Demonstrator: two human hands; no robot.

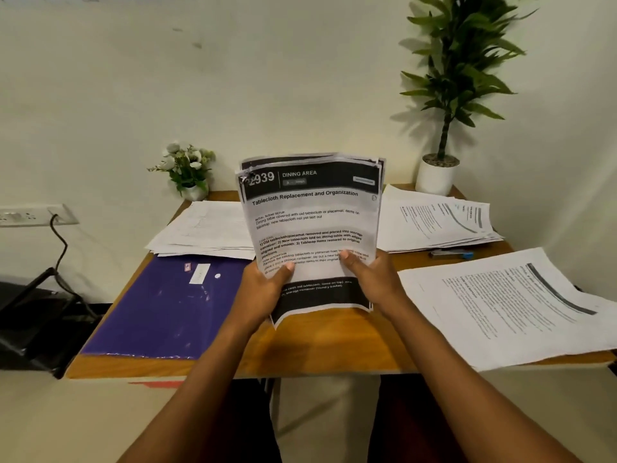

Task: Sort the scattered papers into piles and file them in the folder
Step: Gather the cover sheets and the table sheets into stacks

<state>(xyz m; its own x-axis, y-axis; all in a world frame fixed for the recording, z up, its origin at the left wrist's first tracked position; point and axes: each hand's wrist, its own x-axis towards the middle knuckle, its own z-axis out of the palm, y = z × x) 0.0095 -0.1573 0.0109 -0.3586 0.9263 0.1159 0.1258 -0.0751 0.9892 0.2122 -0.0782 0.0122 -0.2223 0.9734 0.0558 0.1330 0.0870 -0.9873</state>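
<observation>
Head view: single frame, looking down at the table [327, 345].
Held sheaf [310, 222]: several printed sheets, upright and facing the camera, top one headed "Tablecloth Replacement and Organization".
Left hand [263, 285]: grips the sheaf's lower left edge, thumb on the front.
Right hand [374, 279]: pinches the lower right edge, thumb on the front.
Purple folder [167, 309]: closed, flat, left of the grip.
Far-left pile [207, 228]: beyond the grip, touching the folder's far edge.
Far-right pile [437, 222]: beyond the grip, rightward.
Near-right pile [507, 305]: right of the grip, overhanging the table.
</observation>
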